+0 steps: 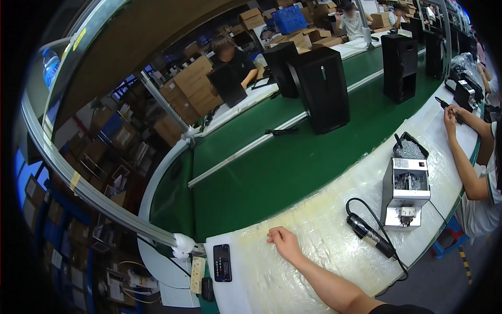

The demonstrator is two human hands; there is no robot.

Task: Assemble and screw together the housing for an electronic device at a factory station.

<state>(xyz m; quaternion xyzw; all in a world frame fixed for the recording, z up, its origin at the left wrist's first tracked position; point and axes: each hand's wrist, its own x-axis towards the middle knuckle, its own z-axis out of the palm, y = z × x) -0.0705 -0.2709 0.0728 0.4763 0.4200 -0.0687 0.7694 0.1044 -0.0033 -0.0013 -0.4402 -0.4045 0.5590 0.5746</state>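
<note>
Dark phone screen (222,262) on the bench edge, brown cardboard boxes (192,83) stacked behind the conveyor

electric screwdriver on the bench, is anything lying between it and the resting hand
Nothing visible. The hand lies flat and empty on the plastic-covered bench, and only bare cover separates it from the electric screwdriver to its right.

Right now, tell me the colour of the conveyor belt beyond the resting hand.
Green, in the head view: the conveyor belt runs past the left hand.

Green conveyor belt (272,172), stacked cardboard boxes (191,86) behind, grey floor (444,282).
</note>
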